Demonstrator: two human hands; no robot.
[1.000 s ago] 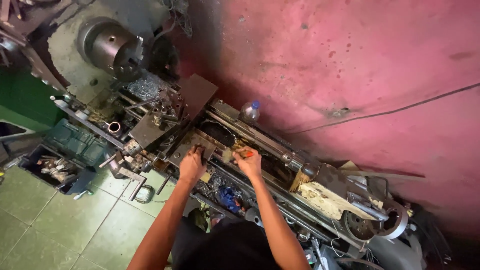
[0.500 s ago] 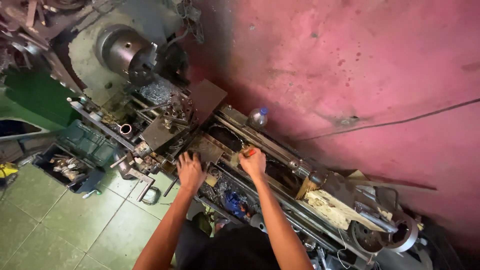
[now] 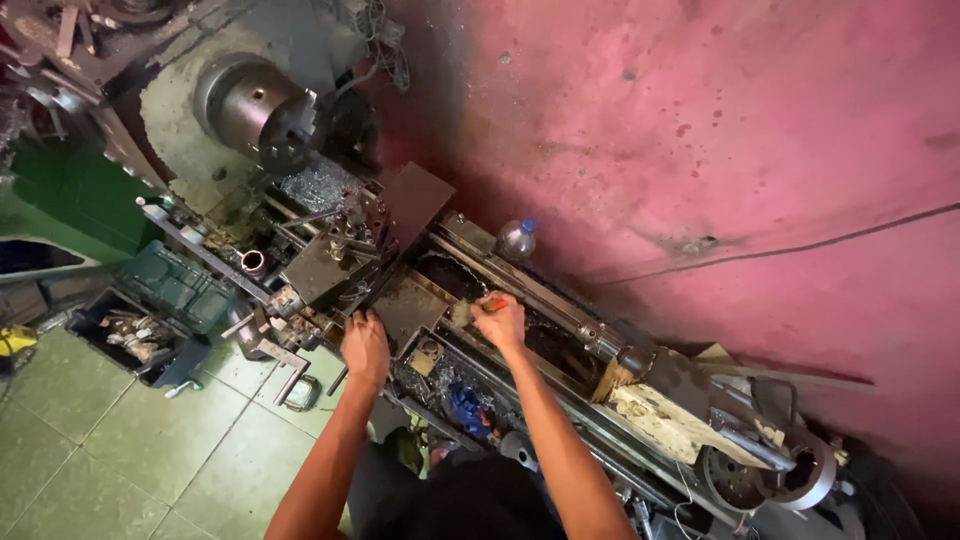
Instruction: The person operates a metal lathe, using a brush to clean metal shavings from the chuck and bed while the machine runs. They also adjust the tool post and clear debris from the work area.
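I look down on a greasy metal lathe (image 3: 560,300) along a pink wall. My right hand (image 3: 499,320) is closed around a small tool with a red-orange handle (image 3: 494,303), held over the dirty plate on the lathe bed (image 3: 405,305). My left hand (image 3: 365,347) rests on the front edge of that plate, beside the carriage and tool post (image 3: 340,250); whether it grips anything there is unclear. The chuck (image 3: 262,108) sits at the upper left.
A clear plastic bottle with a blue cap (image 3: 516,239) stands by the wall. A brush (image 3: 612,375) and a stained rag (image 3: 665,420) lie on the bed toward the tailstock (image 3: 770,470). A black bin of metal parts (image 3: 135,335) sits on the green tiled floor.
The view has drifted, so the lathe sits lower and more to the right in frame. My hands have moved slightly apart; the right one has shifted along the bed with the small tool.
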